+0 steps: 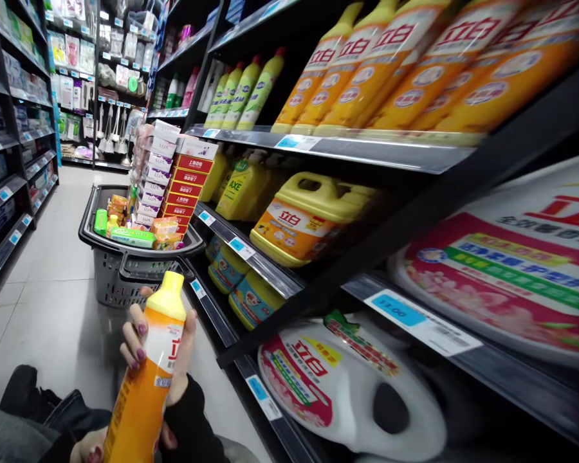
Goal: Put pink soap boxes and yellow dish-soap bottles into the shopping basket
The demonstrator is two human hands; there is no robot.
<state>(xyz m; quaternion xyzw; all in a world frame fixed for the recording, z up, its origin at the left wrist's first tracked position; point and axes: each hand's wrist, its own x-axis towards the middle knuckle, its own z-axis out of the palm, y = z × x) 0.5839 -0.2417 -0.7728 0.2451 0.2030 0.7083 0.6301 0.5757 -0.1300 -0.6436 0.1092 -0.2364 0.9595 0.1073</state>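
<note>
I hold an orange detergent bottle [142, 392] with a yellow cap, tilted, low in front of me in a shop aisle. My right hand [179, 363], in a black sleeve, is wrapped round its upper part from behind, with the fingers showing on the left and the thumb on the right. At the bottom edge of the view, my left hand [87, 451] grips the base of the bottle. Only some of its fingers show.
A grey shopping basket [107, 267] with soap boxes and small packs stands on the tiled floor ahead. Black shelves on the right carry matching orange bottles [347, 71], yellow jugs [303, 215] and large white containers [352, 386]. More shelving lines the left side.
</note>
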